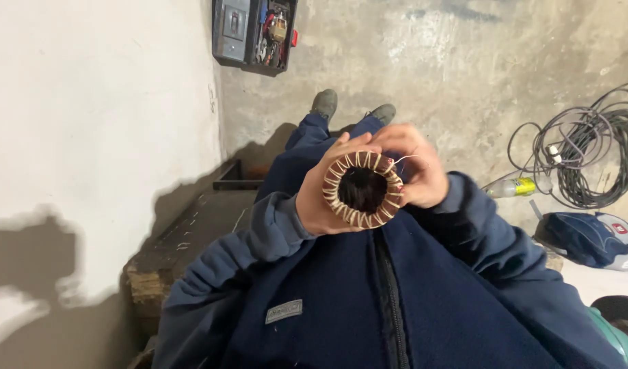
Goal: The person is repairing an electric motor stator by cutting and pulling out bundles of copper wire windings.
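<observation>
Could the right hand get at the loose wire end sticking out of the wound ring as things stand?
Probably yes. The right hand is already on the wound ring, its fingers beside the loose wire end, with nothing between them.

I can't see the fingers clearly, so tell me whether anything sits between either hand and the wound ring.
Nothing visible does. The left hand cups the wound ring directly from the side, and the right hand touches its upper edge, pinching a thin thread.

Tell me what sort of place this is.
Probably a workshop or repair room. The floor is bare concrete, an open tool case lies on it, and coiled cable is piled nearby. The left hand and right hand hold a ring-shaped wire coil.
</observation>
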